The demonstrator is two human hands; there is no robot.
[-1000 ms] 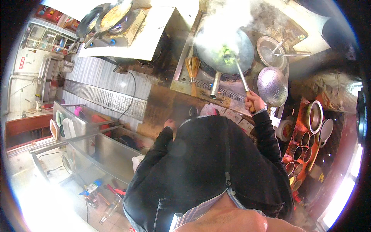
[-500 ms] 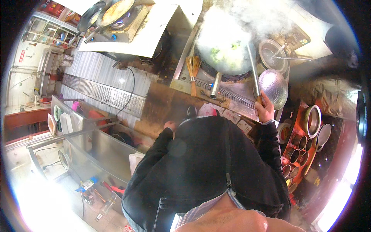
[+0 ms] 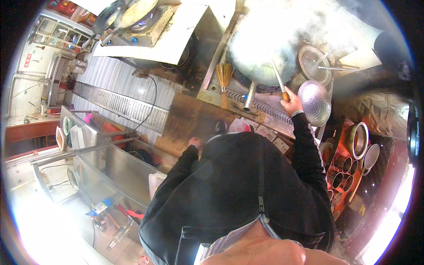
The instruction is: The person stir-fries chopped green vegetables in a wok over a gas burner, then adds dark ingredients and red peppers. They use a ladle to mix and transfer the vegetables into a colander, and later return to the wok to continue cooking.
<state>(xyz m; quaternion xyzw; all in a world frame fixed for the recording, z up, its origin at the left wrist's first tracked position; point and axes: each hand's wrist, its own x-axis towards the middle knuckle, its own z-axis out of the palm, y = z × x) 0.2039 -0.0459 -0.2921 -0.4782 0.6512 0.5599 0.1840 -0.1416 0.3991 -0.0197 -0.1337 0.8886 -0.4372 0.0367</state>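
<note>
My right hand (image 3: 292, 104) is closed round the wooden grip of a long-handled wok utensil (image 3: 278, 74). Its metal shaft slants into the steaming wok (image 3: 265, 82), and steam hides the utensil's head. The wok sits on the stove with its tubular handle (image 3: 250, 96) toward me. Beside my right hand lies a large perforated strainer (image 3: 315, 102). My left hand (image 3: 194, 142) hangs low by my body, away from the stove; its fingers are too small and partly hidden to read.
A bamboo wok brush (image 3: 225, 76) lies left of the wok. At the right stands a round strainer basin (image 3: 314, 66) with utensils. Several metal containers (image 3: 344, 170) fill a red rack. Pans (image 3: 137, 12) stand over a lit burner at the far left. A steel counter (image 3: 117, 170) is behind on the left.
My right hand has moved left and forward with the utensil, from beside the strainer toward the wok's near rim. Steam now covers the green food seen before. My left hand has barely moved.
</note>
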